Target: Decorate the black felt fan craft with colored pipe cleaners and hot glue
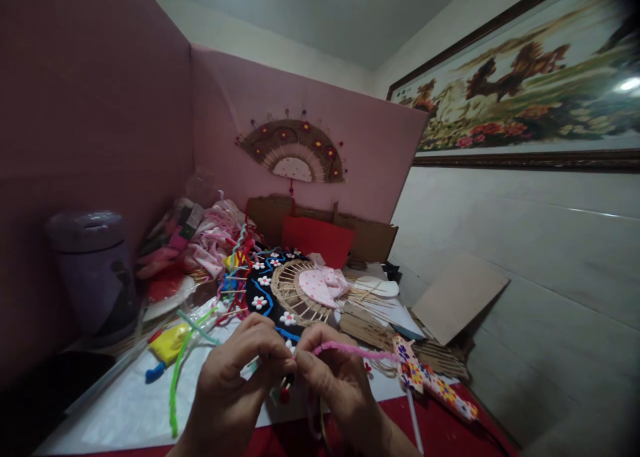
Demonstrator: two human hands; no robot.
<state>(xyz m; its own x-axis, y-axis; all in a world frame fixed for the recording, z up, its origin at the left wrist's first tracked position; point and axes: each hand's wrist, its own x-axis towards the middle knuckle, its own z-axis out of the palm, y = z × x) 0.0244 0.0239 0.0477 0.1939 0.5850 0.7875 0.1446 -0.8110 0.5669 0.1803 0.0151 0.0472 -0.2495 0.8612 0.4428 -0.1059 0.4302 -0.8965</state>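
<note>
My left hand (235, 377) and my right hand (340, 377) meet at the front middle, fingertips pinched together. Between them they grip a pink pipe cleaner (350, 347), whose free length trails to the right over my right hand. Its gripped end is mostly covered by my fingers. Just below the fingertips shows a small red bead-like piece (285, 395), partly hidden. Right behind my hands lies a black fan (257, 290) with white flowers, blue wavy trim, thin sticks and a pink dotted cloth centre (320, 285).
A flower-patterned glue gun (433, 383) lies at the right. Green pipe cleaners (174, 390) and yellow clay (170, 340) are at the left, near a lidded container (93, 277). Cardboard (370, 327) and sticks lie behind. A finished-looking fan (295, 147) hangs on the pink panel.
</note>
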